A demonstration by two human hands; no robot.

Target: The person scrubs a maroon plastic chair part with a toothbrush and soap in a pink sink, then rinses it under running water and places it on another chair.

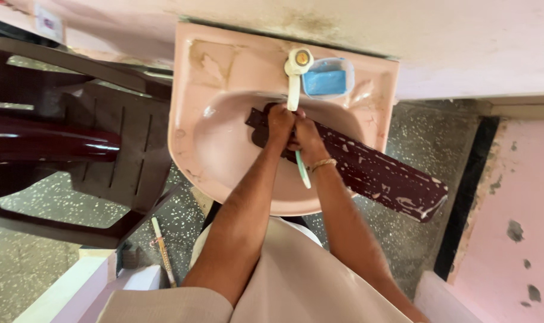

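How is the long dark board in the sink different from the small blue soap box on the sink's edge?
The dark board is long, flat, maroon with pale worn patches; the soap box is small, blue and box-shaped. The board lies slanted across the pink sink, its right end sticking out past the rim; the soap box sits wholly on the ledge beside the tap. The left hand and right hand are on the board; nothing touches the soap box.
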